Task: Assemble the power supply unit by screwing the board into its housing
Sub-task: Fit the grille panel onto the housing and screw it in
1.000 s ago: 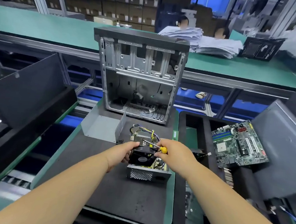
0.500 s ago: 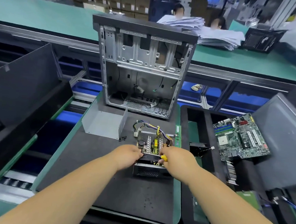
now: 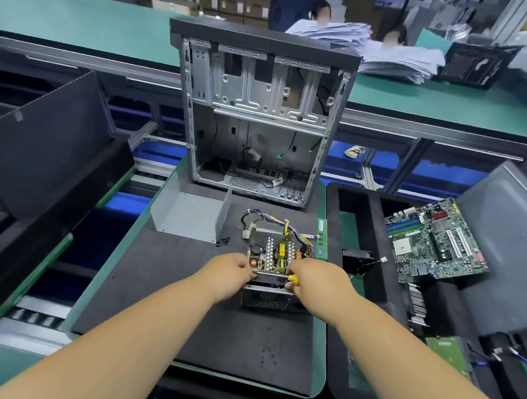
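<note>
Yellow plastic shows at the heel of your right hand (image 3: 315, 284): that is the handle of the screwdriver (image 3: 277, 275), which your fingers wrap, so the steel shaft lies level and runs leftward to your left hand (image 3: 228, 274). Your left fingers curl in at the shaft's tip and at the near left edge of the housing (image 3: 267, 296); whether they pinch a screw there, the tip itself or only the metal wall you cannot tell, because the knuckles hide it. Just beyond both sets of fingertips sits the board (image 3: 279, 252), dropped into the open-topped perforated housing with its coils and yellow component facing up, and its bundle of coloured wires (image 3: 268, 222) trails away from you over the far wall. Holding the driver sideways and low suggests you are seating the tip or working a fastener at the housing's side rather than driving down from above, and the left hand seems placed to steady the box on the black mat (image 3: 204, 334). Farther out past your left fingers lie a few small black screws (image 3: 223, 241) beside the grey metal cover (image 3: 190, 215), kept within reach for the next fixings. Beyond those stands the open computer case (image 3: 258, 115).
</note>
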`<action>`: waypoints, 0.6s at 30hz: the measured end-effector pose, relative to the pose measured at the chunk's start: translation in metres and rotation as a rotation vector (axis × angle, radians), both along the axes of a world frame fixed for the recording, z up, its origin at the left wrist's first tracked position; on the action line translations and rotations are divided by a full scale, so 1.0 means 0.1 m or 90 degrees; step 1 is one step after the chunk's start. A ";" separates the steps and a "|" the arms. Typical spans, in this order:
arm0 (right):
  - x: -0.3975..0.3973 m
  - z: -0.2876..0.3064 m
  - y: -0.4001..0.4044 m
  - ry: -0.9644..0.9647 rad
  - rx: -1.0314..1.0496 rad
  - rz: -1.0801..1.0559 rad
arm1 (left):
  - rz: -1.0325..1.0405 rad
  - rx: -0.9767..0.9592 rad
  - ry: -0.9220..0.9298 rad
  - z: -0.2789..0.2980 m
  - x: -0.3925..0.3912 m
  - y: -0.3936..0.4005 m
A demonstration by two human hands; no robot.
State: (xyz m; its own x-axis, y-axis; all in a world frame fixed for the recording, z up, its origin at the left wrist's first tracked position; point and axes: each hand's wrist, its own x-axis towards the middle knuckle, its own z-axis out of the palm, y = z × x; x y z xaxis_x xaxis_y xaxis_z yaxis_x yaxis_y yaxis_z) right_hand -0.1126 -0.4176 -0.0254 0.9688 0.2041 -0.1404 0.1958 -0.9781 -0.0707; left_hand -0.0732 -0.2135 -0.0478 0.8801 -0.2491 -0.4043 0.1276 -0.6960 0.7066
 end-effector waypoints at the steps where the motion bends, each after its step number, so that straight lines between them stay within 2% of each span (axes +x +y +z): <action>1: -0.01 0.00 0.00 0.000 -0.002 0.001 | -0.003 0.001 -0.004 0.01 0.00 0.00; 12: -0.02 0.01 -0.03 0.006 0.000 0.001 | -0.007 -0.008 -0.011 -0.03 -0.02 -0.03; 18: 0.01 0.03 0.02 0.008 0.008 -0.025 | -0.019 0.048 -0.014 -0.03 -0.01 -0.03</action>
State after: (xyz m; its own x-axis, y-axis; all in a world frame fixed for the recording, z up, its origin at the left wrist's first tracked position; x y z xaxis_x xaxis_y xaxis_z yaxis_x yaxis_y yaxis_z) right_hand -0.1112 -0.4158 -0.0225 0.9744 0.1674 -0.1502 0.1559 -0.9841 -0.0857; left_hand -0.0743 -0.2168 -0.0510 0.8813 -0.2453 -0.4040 0.0914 -0.7501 0.6549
